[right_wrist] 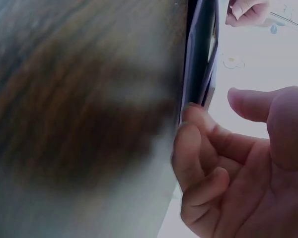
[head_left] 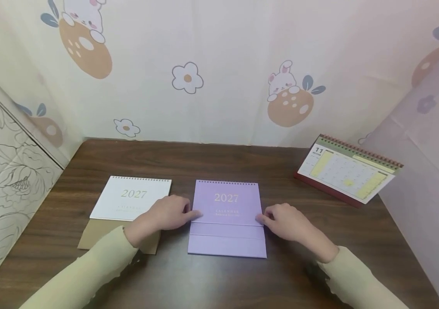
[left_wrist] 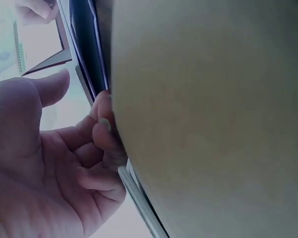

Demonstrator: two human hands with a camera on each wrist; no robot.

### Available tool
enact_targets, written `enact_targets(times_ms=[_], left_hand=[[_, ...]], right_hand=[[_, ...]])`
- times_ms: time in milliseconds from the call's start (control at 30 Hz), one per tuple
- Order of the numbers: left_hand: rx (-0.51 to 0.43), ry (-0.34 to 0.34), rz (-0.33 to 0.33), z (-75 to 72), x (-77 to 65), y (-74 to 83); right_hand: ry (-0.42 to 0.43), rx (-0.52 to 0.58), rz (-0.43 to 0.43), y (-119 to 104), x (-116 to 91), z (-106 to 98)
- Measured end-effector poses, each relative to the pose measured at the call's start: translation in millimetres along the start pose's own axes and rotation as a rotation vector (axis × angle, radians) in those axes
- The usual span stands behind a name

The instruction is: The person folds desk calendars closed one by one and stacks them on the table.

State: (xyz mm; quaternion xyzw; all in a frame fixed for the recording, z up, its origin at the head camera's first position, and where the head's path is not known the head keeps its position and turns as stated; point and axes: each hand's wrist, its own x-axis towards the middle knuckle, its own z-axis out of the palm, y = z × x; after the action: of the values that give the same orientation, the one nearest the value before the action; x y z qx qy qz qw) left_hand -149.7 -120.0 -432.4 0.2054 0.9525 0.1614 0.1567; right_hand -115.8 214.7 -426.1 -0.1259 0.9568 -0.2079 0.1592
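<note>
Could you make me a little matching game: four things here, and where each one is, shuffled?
Things:
1. Purple spiral-bound 2027 calendar
2. White spiral-bound 2027 calendar with tan base
3. Spiral-bound calendar with red base, showing 11
4. Person's right hand

Places:
A. At the purple calendar's right edge
B. Left of the purple calendar
C. Between the right hand and left hand
D. Farthest right on the dark brown wood-grain table

Pairs: 1-C, 2-B, 3-D, 4-A
</note>
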Motion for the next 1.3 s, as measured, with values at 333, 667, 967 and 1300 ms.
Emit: enact_targets(times_ms=[333, 667, 967, 1300], left_hand=[[-0.035, -0.015, -0.048, 4.8, 1.6, 7.9], [-0.141, -0.019, -0.085, 4.8, -0.9, 10.8], [-0.272, 0.004, -0.062, 6.6, -5.4, 8.8], [-0.509, 0.076, -0.124, 1.1, -8.2, -0.5]], right_hand=[[-0.023, 0.055, 0.068, -5, 6, 8], [-0.058, 0.112, 0.068, 0, 8, 10], [-0.074, 0.189, 0.040, 10, 3, 3], [0.008, 0.365, -0.006, 9, -1, -4]])
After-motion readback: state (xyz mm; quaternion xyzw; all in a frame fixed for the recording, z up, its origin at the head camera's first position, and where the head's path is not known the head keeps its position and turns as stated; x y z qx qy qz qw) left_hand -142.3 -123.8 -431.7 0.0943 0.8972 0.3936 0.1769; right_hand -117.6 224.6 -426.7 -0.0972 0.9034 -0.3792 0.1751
